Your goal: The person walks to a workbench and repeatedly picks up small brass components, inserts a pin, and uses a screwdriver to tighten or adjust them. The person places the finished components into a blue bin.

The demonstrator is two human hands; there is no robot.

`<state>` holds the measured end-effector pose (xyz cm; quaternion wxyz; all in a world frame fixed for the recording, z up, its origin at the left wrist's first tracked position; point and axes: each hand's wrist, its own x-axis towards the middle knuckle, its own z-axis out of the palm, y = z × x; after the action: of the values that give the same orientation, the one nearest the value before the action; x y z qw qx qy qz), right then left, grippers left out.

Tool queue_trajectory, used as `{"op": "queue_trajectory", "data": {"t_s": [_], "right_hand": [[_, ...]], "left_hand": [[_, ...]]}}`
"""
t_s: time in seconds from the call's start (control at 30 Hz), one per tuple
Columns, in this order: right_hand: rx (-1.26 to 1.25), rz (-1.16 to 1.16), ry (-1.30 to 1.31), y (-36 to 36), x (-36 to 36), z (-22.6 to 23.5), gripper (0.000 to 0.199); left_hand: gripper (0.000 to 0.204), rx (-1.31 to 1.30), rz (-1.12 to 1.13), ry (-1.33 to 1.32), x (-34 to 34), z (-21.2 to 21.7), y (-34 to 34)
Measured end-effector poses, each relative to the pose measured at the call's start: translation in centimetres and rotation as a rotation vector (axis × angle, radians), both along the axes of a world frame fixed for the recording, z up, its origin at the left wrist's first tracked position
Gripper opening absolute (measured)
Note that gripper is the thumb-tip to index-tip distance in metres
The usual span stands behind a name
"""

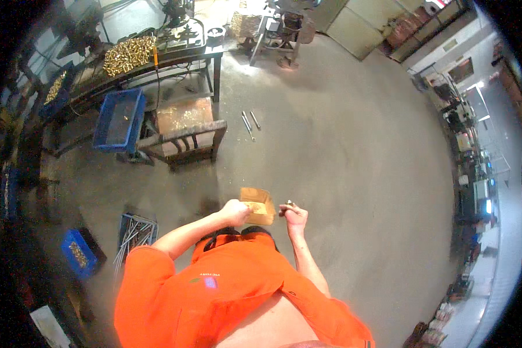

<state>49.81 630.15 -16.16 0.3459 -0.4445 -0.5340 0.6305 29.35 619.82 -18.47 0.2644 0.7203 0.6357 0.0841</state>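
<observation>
My left hand [235,213] is closed on the near left side of a tan open-topped box [262,219], held low in front of my body. The box looks like cardboard, with a paler patch inside; my fingers partly cover its left wall. Just right of the box, apart from it, my right hand [294,216] is raised with its fingers curled together. A small dark, shiny piece [290,203] shows at those fingertips, too small to name.
Brass fittings [129,56] lie heaped on a workbench at the far left. Before it stand a blue crate [100,139] and a wooden chair [182,152]. Several metal rods [247,126] lie on the floor. At left are a bin of rods [136,232] and another blue crate [73,239].
</observation>
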Motion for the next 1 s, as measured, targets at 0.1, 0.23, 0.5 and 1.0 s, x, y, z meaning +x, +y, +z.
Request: {"op": "queue_trajectory", "data": {"t_s": [0.1,0.23,0.5,1.0], "right_hand": [[0.437,0.134,-0.289,7.0,-5.2,1.7,0.021],[0.497,0.359,-0.396,16.7,-10.3,0.7,0.022],[0.603,0.504,-0.240,37.3,-20.1,-2.5,0.021],[0.540,0.577,-0.489,59.0,-44.8,-6.6,0.018]], "left_hand": [[0.016,0.005,-0.052,0.042,-1.5,1.5,7.1],[0.016,0.135,0.049,0.026,-4.2,-2.3,16.8],[0.014,0.350,0.449,-0.087,-10.4,1.5,34.2],[0.027,0.094,1.028,-0.346,-37.2,0.6,42.7]]}}
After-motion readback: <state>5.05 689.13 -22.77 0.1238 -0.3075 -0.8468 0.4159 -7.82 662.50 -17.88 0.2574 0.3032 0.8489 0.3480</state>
